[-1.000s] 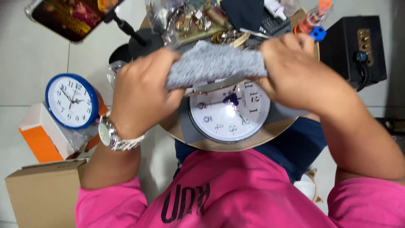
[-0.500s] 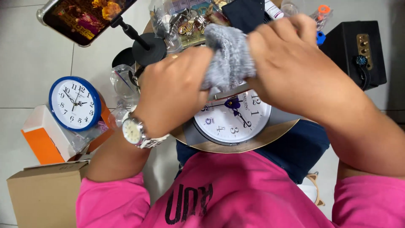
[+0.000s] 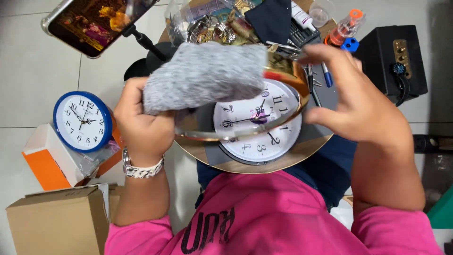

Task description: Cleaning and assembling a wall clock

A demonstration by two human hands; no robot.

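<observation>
A round wall clock (image 3: pixel 257 141) with a white face and gold outer rim lies on my lap. Above it, tilted, is a gold-rimmed clear cover (image 3: pixel 283 115). My left hand (image 3: pixel 144 125), with a metal watch on its wrist, is shut on a grey fuzzy cloth (image 3: pixel 207 75) that drapes over the cover's upper left part; it seems to hold the cover's left edge too. My right hand (image 3: pixel 361 106) is at the cover's right side with fingers spread and nothing gripped. Its fingertips are close to the rim.
A small blue-rimmed clock (image 3: pixel 82 120) rests on an orange and white box (image 3: pixel 45 163) at the left, above a cardboard box (image 3: pixel 56 222). A phone on a stand (image 3: pixel 94 21) is top left. Small tools and parts (image 3: pixel 214 28), a pen (image 3: pixel 326 75) and a black speaker-like box (image 3: pixel 391 56) lie ahead.
My right hand has let go of the cloth and opened to the right. My left hand has pulled left with the cloth, and the clear cover now stands lifted off the face.
</observation>
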